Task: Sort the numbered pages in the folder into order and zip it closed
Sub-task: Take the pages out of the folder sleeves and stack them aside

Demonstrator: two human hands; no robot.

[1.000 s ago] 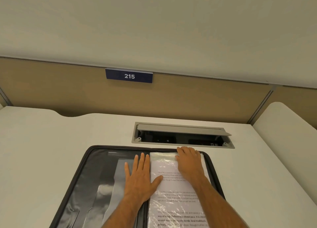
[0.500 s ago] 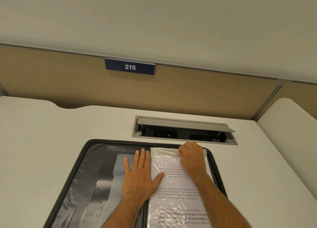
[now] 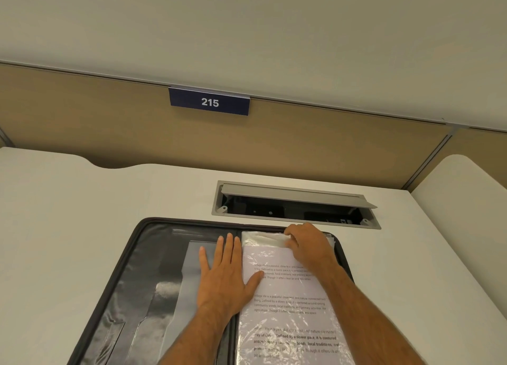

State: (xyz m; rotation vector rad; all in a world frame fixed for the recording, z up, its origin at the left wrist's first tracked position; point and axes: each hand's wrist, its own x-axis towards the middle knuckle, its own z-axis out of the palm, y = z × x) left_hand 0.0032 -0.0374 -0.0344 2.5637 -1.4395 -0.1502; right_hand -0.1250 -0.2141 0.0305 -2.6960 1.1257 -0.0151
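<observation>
Sorting is starting: the flat left hand (image 3: 223, 276) steadies the folder (image 3: 131, 282) while the right hand (image 3: 307, 245) pinches the top sleeve (image 3: 288, 309), which next needs lifting.

Two bare forearms, no sleeves, left grip (image 3: 225, 274), right grip (image 3: 308, 248).

The tabletop (image 3: 68, 227) was a plain off-white surface, its far edge butting a tan partition and dipping in a shallow curved notch toward the far left. A black zip folder (image 3: 131, 296) lay open flat on it at the near edge, running out of view there. Just beyond the folder, set into the tabletop toward the far right, a grey cable hatch (image 3: 296, 197) stood with its flap raised.
</observation>
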